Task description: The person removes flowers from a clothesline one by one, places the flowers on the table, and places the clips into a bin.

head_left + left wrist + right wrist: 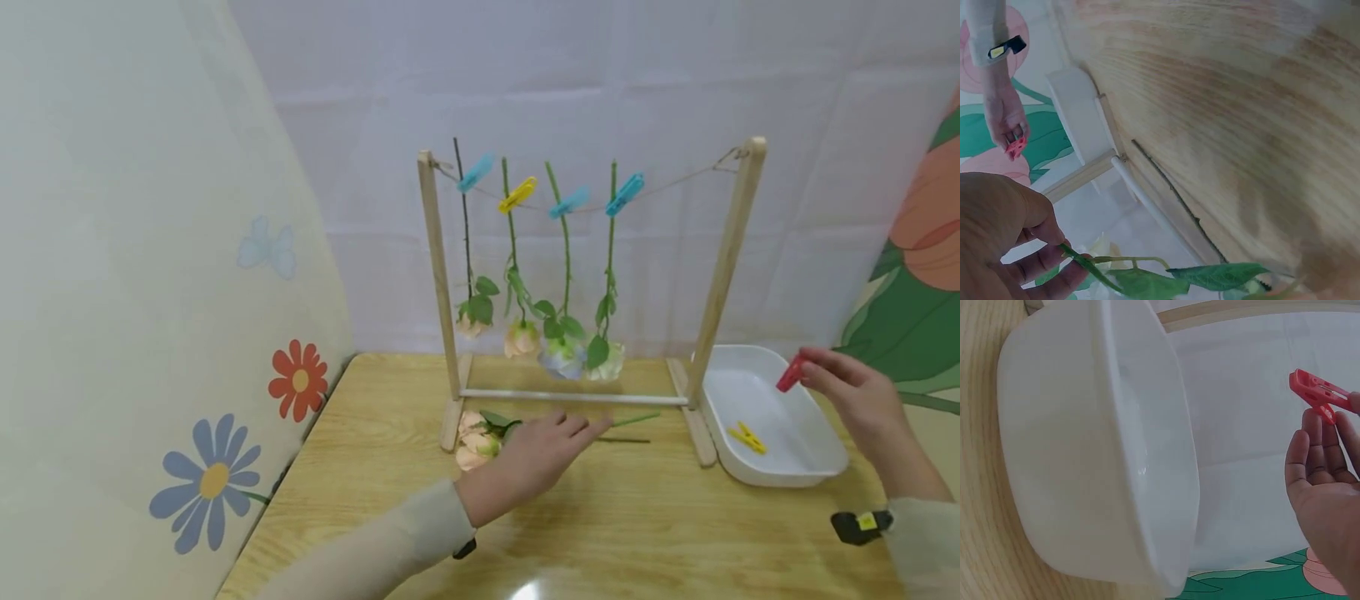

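My left hand [543, 450] pinches the green stem [1088, 265] of a rose between thumb and fingers, low over the table. Peach rose heads [474, 446] show to the left of that hand, and a second, dark stem [1175, 194] lies on the wood. Over the white basin [813, 467], my right hand [858, 400] holds a red clothespin [1316, 390] by its end with the fingertips. One yellow clothespin [747, 437] lies inside the basin. Part of the pinched stem is hidden behind my left hand in the head view.
A wooden frame [722, 275] stands at the back with a string across it. Several roses hang from it head down, held by blue clothespins [625, 194] and a yellow one [517, 194]. A white bar [570, 398] joins the frame's feet.
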The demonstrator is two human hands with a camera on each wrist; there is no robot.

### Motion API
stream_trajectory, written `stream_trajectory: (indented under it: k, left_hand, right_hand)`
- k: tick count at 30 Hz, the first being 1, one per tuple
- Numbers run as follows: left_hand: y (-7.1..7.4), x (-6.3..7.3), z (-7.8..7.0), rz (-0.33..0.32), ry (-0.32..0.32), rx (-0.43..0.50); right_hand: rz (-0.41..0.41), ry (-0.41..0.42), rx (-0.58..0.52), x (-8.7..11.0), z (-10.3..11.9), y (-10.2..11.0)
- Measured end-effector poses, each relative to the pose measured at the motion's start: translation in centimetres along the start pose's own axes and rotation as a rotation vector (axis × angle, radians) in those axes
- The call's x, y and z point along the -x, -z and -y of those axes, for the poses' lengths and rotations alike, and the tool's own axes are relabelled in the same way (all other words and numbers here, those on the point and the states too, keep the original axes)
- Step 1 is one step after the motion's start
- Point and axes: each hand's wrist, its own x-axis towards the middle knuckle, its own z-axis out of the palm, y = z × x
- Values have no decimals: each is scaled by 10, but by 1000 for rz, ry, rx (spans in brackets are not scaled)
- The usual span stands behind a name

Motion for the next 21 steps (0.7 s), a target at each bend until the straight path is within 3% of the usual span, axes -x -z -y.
stream_trajectory:
  k: [10, 21]
  left_hand:
    - [-17, 6, -7, -11, -39, -95]
    - [-27, 9, -7, 61, -50, -61]
  right_hand:
    - [69, -42, 42, 1, -9, 1]
    - [65, -17, 62, -3, -13, -5]
